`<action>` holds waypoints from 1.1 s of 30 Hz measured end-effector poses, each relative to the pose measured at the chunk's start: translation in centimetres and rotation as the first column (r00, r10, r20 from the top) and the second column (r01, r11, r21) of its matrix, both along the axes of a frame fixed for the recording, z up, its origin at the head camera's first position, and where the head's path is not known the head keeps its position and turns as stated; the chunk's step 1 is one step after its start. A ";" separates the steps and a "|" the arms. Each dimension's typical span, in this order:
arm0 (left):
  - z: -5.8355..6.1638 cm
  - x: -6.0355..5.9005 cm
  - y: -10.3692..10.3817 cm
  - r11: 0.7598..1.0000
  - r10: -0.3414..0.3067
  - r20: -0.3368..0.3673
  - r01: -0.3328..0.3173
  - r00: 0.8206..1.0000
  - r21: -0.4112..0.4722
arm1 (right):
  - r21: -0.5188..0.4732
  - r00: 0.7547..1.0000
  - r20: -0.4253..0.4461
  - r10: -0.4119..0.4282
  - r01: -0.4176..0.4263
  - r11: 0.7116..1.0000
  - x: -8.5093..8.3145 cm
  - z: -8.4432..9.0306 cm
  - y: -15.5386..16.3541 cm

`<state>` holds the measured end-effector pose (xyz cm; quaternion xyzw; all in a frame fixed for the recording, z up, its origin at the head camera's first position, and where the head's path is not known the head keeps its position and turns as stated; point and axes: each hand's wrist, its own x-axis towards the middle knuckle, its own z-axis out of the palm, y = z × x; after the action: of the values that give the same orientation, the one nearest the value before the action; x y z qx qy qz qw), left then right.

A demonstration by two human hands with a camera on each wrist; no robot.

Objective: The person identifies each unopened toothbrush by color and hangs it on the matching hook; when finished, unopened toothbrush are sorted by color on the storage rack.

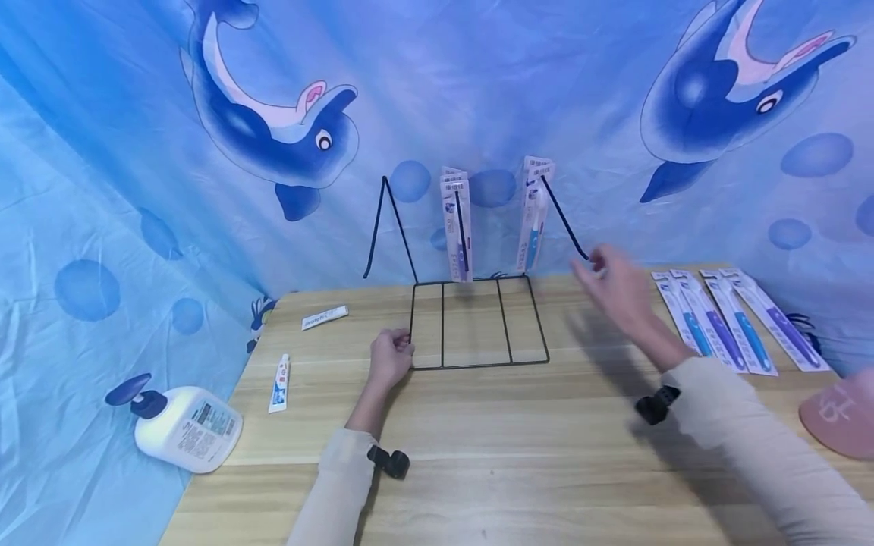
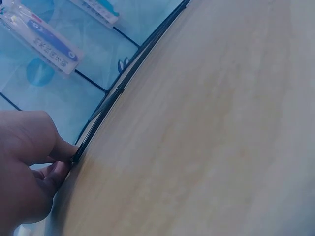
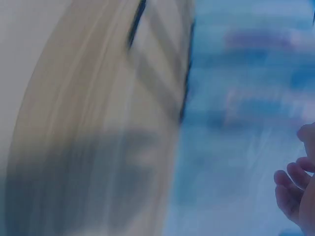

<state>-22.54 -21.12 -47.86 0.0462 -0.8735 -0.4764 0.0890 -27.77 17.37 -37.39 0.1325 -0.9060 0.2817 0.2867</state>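
Head view: black wire rack, centre of frame, base flat on the table. Left hand, just left of centre: thumb and fingers pinched on the base's left wire, apparently to steady it. Right hand, right of centre: fingers loosely bent, seemingly empty, near the tip of the right hook; contact cannot be told, right wrist view blurred. Packaged toothbrushes: hung from middle and right hooks, presumably for upright display. Loose packs: laid side by side, right of frame, likely for easy reach.

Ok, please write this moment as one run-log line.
left hand: pinches wire rack | right hand: empty, near right hook | left hook: bare
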 end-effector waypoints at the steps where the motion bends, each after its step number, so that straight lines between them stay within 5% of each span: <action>1: 0.0 0.0 0.0 1.000 -0.002 -0.003 0.002 1.000 0.000 | 0.033 0.998 0.042 -0.054 0.052 0.998 -0.3 -0.3 1.6; 4: -0.1 0.0 -0.1 1.000 -0.002 -0.007 0.002 1.000 -0.002 | 0.121 0.967 0.171 -0.188 0.169 0.978 -1.2 -1.1 6.1; 9: -0.3 -0.1 0.0 1.000 -0.002 0.000 0.002 1.000 -0.003 | 0.225 0.867 0.372 -0.331 0.261 0.939 -2.9 -2.6 12.1; 18: -0.3 -0.1 0.0 1.000 0.005 -0.024 -0.006 1.000 -0.031 | 0.286 0.715 0.579 -0.391 0.272 0.919 -4.0 -5.1 16.5; 22: -0.2 -0.1 0.0 1.000 -0.001 -0.022 0.001 1.000 -0.020 | 0.275 0.706 0.604 -0.370 0.251 0.928 -4.1 -6.7 16.8; 26: -0.2 -0.1 0.0 1.000 -0.005 -0.020 0.005 1.000 -0.017 | 0.250 0.736 0.575 -0.356 0.257 0.934 -4.3 -7.6 16.6; 33: -0.3 -0.1 -0.2 0.999 -0.001 -0.024 0.000 1.000 -0.033 | 0.250 0.743 0.560 -0.367 0.271 0.930 -4.6 -7.3 15.6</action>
<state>-22.63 -21.34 -48.13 0.0388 -0.8801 -0.4625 0.1001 -32.38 32.92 -44.72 -0.0987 -0.9775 0.1854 0.0194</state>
